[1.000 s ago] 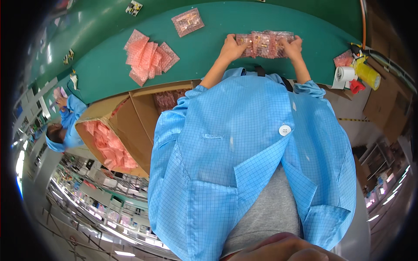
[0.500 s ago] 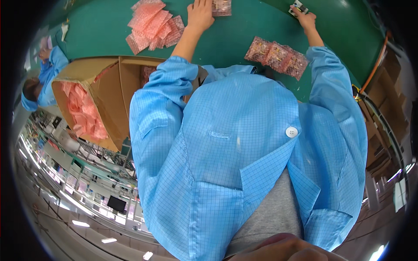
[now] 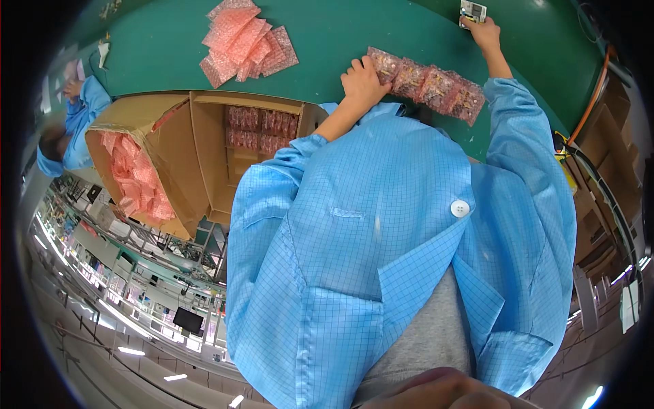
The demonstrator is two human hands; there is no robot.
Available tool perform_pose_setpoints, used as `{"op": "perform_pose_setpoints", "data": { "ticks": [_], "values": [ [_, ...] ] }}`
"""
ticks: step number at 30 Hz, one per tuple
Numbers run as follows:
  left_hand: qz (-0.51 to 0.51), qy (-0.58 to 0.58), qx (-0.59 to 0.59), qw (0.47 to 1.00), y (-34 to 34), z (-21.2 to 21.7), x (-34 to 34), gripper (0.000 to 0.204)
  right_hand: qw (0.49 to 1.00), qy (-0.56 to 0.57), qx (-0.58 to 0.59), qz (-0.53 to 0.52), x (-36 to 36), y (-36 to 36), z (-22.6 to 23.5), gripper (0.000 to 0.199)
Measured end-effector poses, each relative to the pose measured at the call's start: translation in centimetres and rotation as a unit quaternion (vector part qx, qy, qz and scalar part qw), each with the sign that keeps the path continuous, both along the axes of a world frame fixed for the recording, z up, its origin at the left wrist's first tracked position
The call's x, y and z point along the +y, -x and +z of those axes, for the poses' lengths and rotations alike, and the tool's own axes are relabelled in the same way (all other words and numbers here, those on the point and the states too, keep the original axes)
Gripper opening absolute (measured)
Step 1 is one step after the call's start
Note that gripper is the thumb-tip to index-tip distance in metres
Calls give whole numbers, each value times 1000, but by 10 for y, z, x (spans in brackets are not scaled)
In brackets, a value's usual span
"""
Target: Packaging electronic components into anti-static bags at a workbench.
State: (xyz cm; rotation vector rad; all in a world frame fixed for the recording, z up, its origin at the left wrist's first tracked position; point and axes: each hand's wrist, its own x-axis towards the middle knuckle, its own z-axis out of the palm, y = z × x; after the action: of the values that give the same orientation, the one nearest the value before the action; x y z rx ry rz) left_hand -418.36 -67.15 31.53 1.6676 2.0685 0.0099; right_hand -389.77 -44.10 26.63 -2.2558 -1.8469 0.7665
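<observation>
At the left end of a row of overlapping pink bubble-wrap packets (image 3: 446, 90), my left hand (image 3: 363, 83) has its bent fingers closed on the edge of the end packet (image 3: 383, 65). Dark and yellowish contents show through the wrap. Farther off to the right, my right hand (image 3: 485, 37) grips a small circuit board (image 3: 473, 12), white and dark with a yellow bit, by its near edge; the thumb's exact hold is hard to make out. To the left on the green table lies a loose pile of flat pink bubble-wrap bags (image 3: 238, 41).
Left of me, an open cardboard box (image 3: 197, 146) holds rows of wrapped packets (image 3: 262, 129); another carton beside it holds loose pink wrap (image 3: 133, 174). A person in a blue sleeve (image 3: 85, 102) works at far left. An orange cable (image 3: 591, 95) runs along the right table edge (image 3: 579, 133).
My left hand has come nearer and to the right, bringing a bubble-wrap packet from the far middle to the row's left end. My right hand stays at far right with the board, now more visible.
</observation>
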Motion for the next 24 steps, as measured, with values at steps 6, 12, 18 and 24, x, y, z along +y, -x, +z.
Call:
{"op": "perform_pose_setpoints", "data": {
  "ticks": [6, 12, 18, 24],
  "values": [
    [49, 38, -160, 985, 22, 3, 5, 69, 999, -51, 7, -7, -19, -4, 9, 77],
    [36, -337, 37, 940, 119, 40, 30, 35, 986, -13, 165, 30, -58, 7, 42, 58],
    [69, -398, 89, 911, 234, 35, 57, 44, 977, 98, 110, 152, -96, 20, 17, 54],
    [-52, -328, 110, 937, 272, 34, 99, 53, 985, 60, 100, 130, -111, 16, 10, 62]
  ]
}}
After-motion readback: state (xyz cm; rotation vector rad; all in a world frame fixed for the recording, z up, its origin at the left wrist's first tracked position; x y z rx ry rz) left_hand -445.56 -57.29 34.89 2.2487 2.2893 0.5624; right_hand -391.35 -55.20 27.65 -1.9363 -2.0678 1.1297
